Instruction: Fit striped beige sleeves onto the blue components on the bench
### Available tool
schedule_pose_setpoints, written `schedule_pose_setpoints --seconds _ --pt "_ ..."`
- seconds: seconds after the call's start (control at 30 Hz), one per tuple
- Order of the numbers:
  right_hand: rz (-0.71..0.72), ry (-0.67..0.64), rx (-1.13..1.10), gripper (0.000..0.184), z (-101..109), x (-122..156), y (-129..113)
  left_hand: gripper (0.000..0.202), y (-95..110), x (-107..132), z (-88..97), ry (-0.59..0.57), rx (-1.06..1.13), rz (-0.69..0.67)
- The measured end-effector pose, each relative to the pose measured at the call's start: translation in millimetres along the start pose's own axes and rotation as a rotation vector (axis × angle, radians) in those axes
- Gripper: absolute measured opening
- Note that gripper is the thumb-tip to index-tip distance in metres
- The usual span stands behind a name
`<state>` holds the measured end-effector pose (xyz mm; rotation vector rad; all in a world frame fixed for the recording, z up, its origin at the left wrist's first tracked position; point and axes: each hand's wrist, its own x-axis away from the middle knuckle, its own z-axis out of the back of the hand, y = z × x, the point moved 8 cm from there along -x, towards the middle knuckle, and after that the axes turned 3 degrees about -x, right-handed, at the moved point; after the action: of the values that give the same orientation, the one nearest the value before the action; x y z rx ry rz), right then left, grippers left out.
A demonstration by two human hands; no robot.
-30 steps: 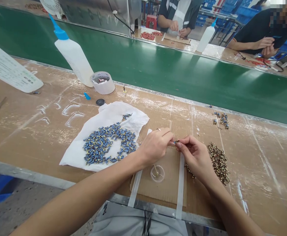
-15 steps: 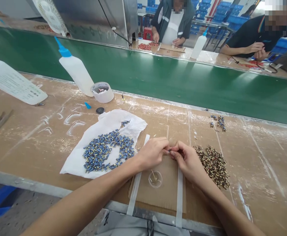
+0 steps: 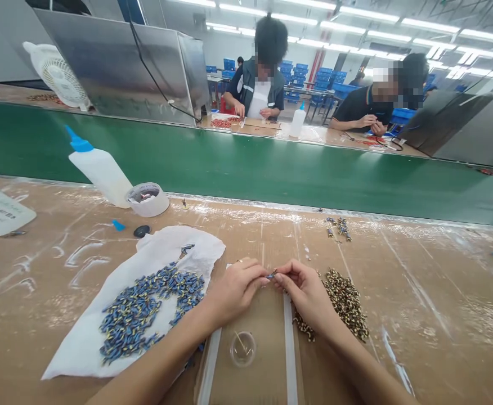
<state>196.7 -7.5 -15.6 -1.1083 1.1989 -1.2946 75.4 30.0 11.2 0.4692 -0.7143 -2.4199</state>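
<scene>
My left hand (image 3: 237, 288) is closed, pinching a small blue piece (image 3: 269, 276) between thumb and fingertips. Its tips meet those of my right hand (image 3: 304, 291), which is also closed, on a tiny dark piece (image 3: 275, 272) against the blue one's end. Whether the two pieces are joined, I cannot tell. Below the hands, a small clear cup (image 3: 242, 360) with a thin stick in it stands on a taped cardboard pad (image 3: 263, 337). Many blue-and-yellow pieces (image 3: 130, 309) lie on white paper (image 3: 77, 337) at left. A heap of brown-and-cream pieces (image 3: 348, 304) lies beside my right hand.
A white squeeze bottle (image 3: 103, 174) with a blue tip leans by a tape roll (image 3: 156, 202). A black cap (image 3: 142, 231) lies nearby. Several small pieces (image 3: 343, 228) sit at the far right. Beyond runs a green belt (image 3: 238, 169), with two people working across it.
The view has tilted up, so more of the room shows and the table sits lower. My hands stay together at the fingertips; the blue piece between them shows more clearly.
</scene>
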Motion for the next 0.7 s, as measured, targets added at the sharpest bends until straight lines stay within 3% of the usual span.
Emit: schedule_pose_setpoints --seconds 0.27,0.5,0.7 --pt "-0.022 -0.023 -0.009 0.023 1 1 7 0.025 6 0 -12.6 -0.015 -0.050 -0.041" --pt "-0.018 -0.051 0.071 0.025 4 0 8 0.026 3 1 -10.2 0.021 -0.017 -0.035" --pt "0.015 -0.094 0.229 0.022 2 1 11 0.023 1 -2 -20.9 -0.052 -0.039 -0.048"
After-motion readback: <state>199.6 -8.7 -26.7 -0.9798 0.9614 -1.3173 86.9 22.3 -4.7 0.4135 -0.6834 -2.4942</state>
